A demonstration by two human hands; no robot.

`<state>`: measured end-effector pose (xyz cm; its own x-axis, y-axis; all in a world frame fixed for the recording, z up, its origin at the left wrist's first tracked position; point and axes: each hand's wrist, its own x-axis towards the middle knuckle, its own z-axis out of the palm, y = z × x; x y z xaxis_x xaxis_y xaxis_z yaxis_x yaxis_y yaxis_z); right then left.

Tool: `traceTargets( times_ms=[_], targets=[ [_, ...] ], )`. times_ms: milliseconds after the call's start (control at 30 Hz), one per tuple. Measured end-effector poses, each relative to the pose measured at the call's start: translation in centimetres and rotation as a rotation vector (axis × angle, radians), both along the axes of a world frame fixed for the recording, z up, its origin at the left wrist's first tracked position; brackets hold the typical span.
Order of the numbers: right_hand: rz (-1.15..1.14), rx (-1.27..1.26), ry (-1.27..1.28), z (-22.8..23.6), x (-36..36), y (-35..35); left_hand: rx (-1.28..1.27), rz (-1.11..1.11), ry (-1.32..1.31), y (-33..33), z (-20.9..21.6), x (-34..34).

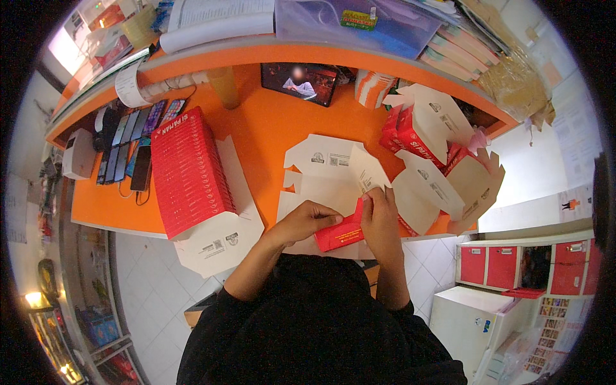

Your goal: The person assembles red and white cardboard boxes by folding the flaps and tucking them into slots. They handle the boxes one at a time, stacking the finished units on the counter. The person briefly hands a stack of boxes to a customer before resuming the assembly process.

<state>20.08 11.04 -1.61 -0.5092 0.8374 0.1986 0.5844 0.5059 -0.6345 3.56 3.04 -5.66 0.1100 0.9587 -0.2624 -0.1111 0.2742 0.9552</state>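
Note:
My left hand (308, 219) and my right hand (381, 218) both grip a flat red-and-white cardboard box blank (340, 232) at the front edge of the orange desk (263, 128). The right thumb and fingers pinch one white flap (366, 172) that stands up from the blank. Under the hands lies another unfolded white blank (321, 168), printed side down. Folded-up red boxes (436, 154) with open white flaps stand just right of my right hand.
A stack of flat red blanks (189, 170) lies at left, overhanging the desk edge. Several phones (131, 144) lie at far left, a tablet (300, 82) leans at the back. A shelf with papers and books (385, 25) runs above. Red lockers (513, 264) stand lower right.

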Motion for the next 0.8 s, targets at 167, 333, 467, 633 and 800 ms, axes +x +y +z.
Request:
traceTargets(
  times_ms=[167, 333, 467, 633, 800],
  targets=[
    [0.224, -0.043, 0.049, 0.2, 0.5, 0.3, 0.026, 0.040, -0.020, -0.1, -0.3, 0.3],
    [0.287, -0.143, 0.029, 0.6, 0.7, 0.3, 0.097, 0.078, -0.055, -0.1, 0.3, 0.4],
    [0.240, -0.186, -0.028, 2.2, 1.2, 0.6, 0.216, 0.144, -0.083, -0.2, 0.6, 0.6],
    [-0.229, -0.516, 0.559, 0.6, 6.0, 4.6, 0.430, 0.114, -0.157, -1.3, 1.1, -2.9],
    [0.107, -0.782, 1.077, -4.1, 8.9, 8.5, 0.551, 0.005, 0.030, -3.3, 3.1, -4.9]
  ],
)
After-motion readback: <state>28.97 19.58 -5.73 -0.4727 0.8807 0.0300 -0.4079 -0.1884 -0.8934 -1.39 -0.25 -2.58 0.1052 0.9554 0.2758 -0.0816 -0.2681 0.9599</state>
